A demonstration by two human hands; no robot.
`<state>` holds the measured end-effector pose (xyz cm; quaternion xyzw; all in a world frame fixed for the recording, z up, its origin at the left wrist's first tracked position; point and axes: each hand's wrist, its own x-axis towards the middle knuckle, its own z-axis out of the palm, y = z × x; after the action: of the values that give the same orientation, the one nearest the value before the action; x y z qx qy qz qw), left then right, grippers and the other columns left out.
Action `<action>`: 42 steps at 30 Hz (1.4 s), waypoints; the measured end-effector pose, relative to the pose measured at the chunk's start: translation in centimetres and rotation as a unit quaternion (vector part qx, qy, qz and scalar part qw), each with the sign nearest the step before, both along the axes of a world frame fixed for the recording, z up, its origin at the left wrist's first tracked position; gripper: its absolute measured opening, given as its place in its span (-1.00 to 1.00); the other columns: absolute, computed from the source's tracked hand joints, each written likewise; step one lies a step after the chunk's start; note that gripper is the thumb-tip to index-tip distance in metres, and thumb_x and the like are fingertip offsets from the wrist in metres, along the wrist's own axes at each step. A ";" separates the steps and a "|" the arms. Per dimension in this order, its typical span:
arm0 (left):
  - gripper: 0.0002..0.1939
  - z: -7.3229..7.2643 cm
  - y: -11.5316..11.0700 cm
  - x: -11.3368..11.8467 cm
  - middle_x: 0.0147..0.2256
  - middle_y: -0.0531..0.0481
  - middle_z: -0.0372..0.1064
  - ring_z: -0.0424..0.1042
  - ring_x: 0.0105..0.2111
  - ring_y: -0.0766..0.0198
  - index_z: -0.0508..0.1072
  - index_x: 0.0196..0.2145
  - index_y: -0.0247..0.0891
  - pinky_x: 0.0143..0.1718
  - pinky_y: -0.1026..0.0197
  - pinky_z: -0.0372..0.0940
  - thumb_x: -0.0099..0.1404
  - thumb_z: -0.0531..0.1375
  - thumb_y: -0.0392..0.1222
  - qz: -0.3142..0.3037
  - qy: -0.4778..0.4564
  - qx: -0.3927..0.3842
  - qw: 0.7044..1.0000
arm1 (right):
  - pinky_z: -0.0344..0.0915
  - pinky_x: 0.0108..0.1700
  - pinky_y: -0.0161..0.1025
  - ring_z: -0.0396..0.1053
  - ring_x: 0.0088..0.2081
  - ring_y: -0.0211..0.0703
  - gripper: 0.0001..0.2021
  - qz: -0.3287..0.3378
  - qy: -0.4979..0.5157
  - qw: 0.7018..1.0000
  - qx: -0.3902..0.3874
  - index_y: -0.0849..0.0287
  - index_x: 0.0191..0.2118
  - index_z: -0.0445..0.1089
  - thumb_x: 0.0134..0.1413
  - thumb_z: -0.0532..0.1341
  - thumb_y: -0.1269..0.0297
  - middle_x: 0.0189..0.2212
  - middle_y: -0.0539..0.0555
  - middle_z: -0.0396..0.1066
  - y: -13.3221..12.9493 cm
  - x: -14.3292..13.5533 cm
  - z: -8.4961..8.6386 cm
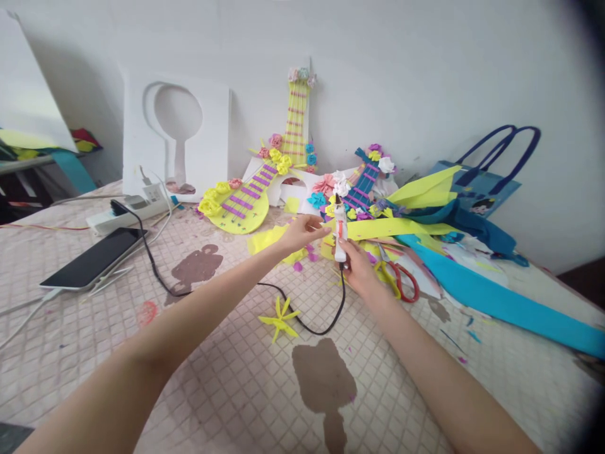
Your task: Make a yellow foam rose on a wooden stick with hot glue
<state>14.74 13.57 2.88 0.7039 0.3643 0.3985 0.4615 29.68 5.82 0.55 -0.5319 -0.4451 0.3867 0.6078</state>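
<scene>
My right hand (357, 268) is closed around a white glue gun (340, 230) with an orange trigger. The gun stands nozzle up, and a black cord (326, 332) runs from its lower end. Just left of the gun, my left hand (302, 232) has its fingers partly spread, and I see nothing held in them. Nearer to me on the table lies a yellow star-shaped paper piece (280, 320). Behind the hands lean a yellow paper guitar (243, 205) and a blue paper guitar (363, 184), both trimmed with crepe flowers.
Scissors (407, 282) and a long blue crepe strip (496, 306) lie to the right, before a blue bag (491, 189). On the left are a tablet (94, 258) and a power strip (127, 211). A white cut-out board (212, 139) leans against the wall.
</scene>
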 end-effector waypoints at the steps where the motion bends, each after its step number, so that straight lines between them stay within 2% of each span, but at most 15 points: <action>1: -0.67 -0.1 0.1 0.4 -0.32 -0.01 0.44 0.41 -0.33 0.33 0.45 -0.23 -0.33 -0.35 0.35 0.26 0.06 0.32 -0.13 0.010 0.011 -0.003 1.000 | 0.10 -0.61 -0.32 0.20 -0.64 -0.32 -0.63 0.003 0.010 1.000 -0.003 0.10 -0.45 0.28 -0.24 0.27 -0.09 -0.63 -0.12 0.28 0.0 0.0 0.0; 4: -0.79 -0.6 1.7 1.0 -0.39 -0.01 0.42 0.42 -0.33 0.27 0.45 -0.33 -0.39 -0.31 0.27 0.31 0.17 0.25 -0.15 0.048 0.055 -0.038 0.997 | 0.06 -0.63 -0.34 0.16 -0.65 -0.35 -0.66 0.018 0.047 0.999 -0.016 0.11 -0.45 0.26 -0.22 0.27 -0.05 -0.63 -0.12 0.26 -0.1 0.0 -0.1; 7: -0.69 -1.4 4.4 0.3 -0.08 -0.11 0.31 0.38 -0.15 0.19 0.32 -0.03 -0.33 -0.15 0.04 0.36 0.33 0.12 -0.12 0.074 0.104 -0.090 0.988 | 0.04 -0.65 -0.35 0.10 -0.67 -0.37 -0.68 0.018 0.070 0.997 -0.015 0.10 -0.45 0.25 -0.19 0.25 -0.03 -0.63 -0.14 0.22 0.0 0.2 -0.1; 10: -0.67 -1.8 7.0 -0.9 -0.04 -0.13 0.29 0.37 -0.12 0.17 0.30 0.00 -0.32 -0.12 0.02 0.35 0.33 0.12 -0.12 0.102 0.149 -0.109 0.977 | 0.03 -0.65 -0.36 0.08 -0.66 -0.38 -0.68 0.010 0.079 0.997 -0.011 0.10 -0.43 0.24 -0.18 0.25 -0.03 -0.63 -0.15 0.19 0.2 0.4 -0.1; 13: -0.67 -1.8 8.9 -1.6 -0.04 -0.13 0.29 0.37 -0.12 0.17 0.30 0.00 -0.32 -0.12 0.02 0.35 0.33 0.12 -0.12 0.120 0.188 -0.082 0.971 | -0.05 -0.68 -0.38 0.07 -0.67 -0.39 -0.68 0.003 0.071 0.997 -0.012 0.10 -0.43 0.24 -0.20 0.28 0.00 -0.63 -0.16 0.18 0.2 0.3 -0.1; 16: -0.67 -1.4 9.5 -2.0 -0.04 -0.12 0.29 0.37 -0.11 0.16 0.30 0.00 -0.31 -0.12 0.02 0.35 0.33 0.12 -0.11 0.144 0.228 -0.006 0.963 | -0.09 -0.69 -0.39 0.06 -0.66 -0.41 -0.68 -0.004 0.056 0.998 -0.009 0.11 -0.43 0.24 -0.21 0.31 0.03 -0.62 -0.16 0.18 0.1 0.1 -0.1; 19: -0.65 -1.0 8.7 -2.8 -0.03 -0.17 0.29 0.32 -0.04 0.08 0.33 -0.02 -0.32 -0.03 0.01 0.27 0.27 0.18 -0.17 0.147 0.253 0.084 0.953 | 0.07 -0.61 -0.39 0.19 -0.57 -0.37 -0.67 -0.005 0.044 0.999 0.001 0.12 -0.35 0.29 -0.21 0.31 0.05 -0.52 -0.11 0.28 0.0 0.0 -0.1; 21: -0.65 -0.9 7.2 -3.8 -0.05 -0.21 0.33 0.28 0.01 -0.01 0.38 -0.06 -0.35 0.05 0.01 0.18 0.19 0.23 -0.21 0.126 0.264 0.133 0.947 | 0.19 -0.51 -0.37 0.28 -0.48 -0.33 -0.65 -0.003 0.035 0.999 0.005 0.12 -0.30 0.31 -0.21 0.31 0.05 -0.43 -0.07 0.36 0.0 0.0 -0.2; 23: -0.71 -1.2 4.8 -5.1 -0.10 -0.19 0.37 0.32 -0.03 0.00 0.42 -0.12 -0.33 0.03 0.02 0.18 0.18 0.20 -0.23 0.086 0.274 0.172 0.942 | 0.24 -0.43 -0.33 0.33 -0.43 -0.28 -0.63 -0.007 0.022 1.000 0.005 0.12 -0.26 0.30 -0.20 0.31 0.06 -0.39 -0.04 0.39 0.0 0.0 -0.5; 27: -0.73 -2.3 -0.4 -7.6 -0.11 -0.09 0.40 0.32 -0.05 0.06 0.46 -0.21 -0.21 0.02 0.07 0.16 0.08 0.25 -0.20 -0.011 0.290 0.233 0.928 | 0.24 -0.41 -0.27 0.37 -0.43 -0.19 -0.56 -0.023 -0.021 0.999 0.006 0.10 -0.20 0.24 -0.22 0.33 0.06 -0.48 -0.05 0.41 -0.4 -0.3 -0.6; 29: -0.81 -3.0 -2.0 -8.3 -0.11 -0.04 0.40 0.31 -0.04 0.07 0.48 -0.30 -0.17 0.01 0.07 0.15 0.05 0.25 -0.26 -0.049 0.300 0.248 0.920 | 0.23 -0.44 -0.26 0.35 -0.48 -0.18 -0.56 -0.016 -0.044 0.999 0.003 0.09 -0.20 0.23 -0.21 0.33 0.05 -0.54 -0.06 0.40 -0.7 -0.7 -0.4; 31: -0.85 -3.6 -2.3 -8.6 -0.13 -0.03 0.40 0.32 -0.05 0.08 0.48 -0.35 -0.17 -0.01 0.06 0.15 0.09 0.18 -0.31 -0.052 0.305 0.253 0.917 | 0.22 -0.45 -0.25 0.33 -0.51 -0.19 -0.61 -0.006 -0.059 0.998 -0.001 0.09 -0.23 0.22 -0.16 0.29 0.02 -0.57 -0.07 0.38 -1.1 -1.3 0.0; 35: -0.85 -4.0 -0.4 -8.8 -0.20 -0.07 0.40 0.33 -0.10 0.07 0.46 -0.40 -0.22 -0.03 0.03 0.15 0.10 0.10 -0.36 -0.010 0.305 0.255 0.918 | 0.25 -0.42 -0.24 0.35 -0.48 -0.17 -0.70 0.004 -0.067 0.998 0.000 0.07 -0.25 0.23 -0.06 0.20 0.01 -0.55 -0.07 0.38 -1.9 -1.9 0.6; 38: -0.85 -3.8 0.8 -9.3 -0.23 -0.09 0.40 0.36 -0.16 0.10 0.46 -0.40 -0.25 -0.06 0.06 0.18 0.10 0.09 -0.34 0.020 0.295 0.248 0.922 | 0.27 -0.35 -0.24 0.37 -0.38 -0.17 -0.65 0.032 -0.085 0.996 0.024 0.06 -0.14 0.23 -0.06 0.22 0.08 -0.38 -0.02 0.43 -2.6 -1.7 0.5; 42: -0.85 -3.3 0.1 -10.5 -0.23 -0.08 0.42 0.38 -0.18 0.13 0.45 -0.34 -0.23 -0.08 0.12 0.23 0.12 0.11 -0.27 0.043 0.268 0.233 0.934 | 0.26 -0.29 -0.22 0.33 -0.33 -0.18 -0.59 0.067 -0.147 0.985 0.061 0.05 -0.03 0.23 -0.02 0.22 0.10 -0.17 0.05 0.39 -3.3 -0.8 0.0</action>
<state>4.22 13.70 -0.41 0.8558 0.4018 0.2880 0.1523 28.87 2.55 0.57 -0.5137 -0.5874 0.3163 0.5394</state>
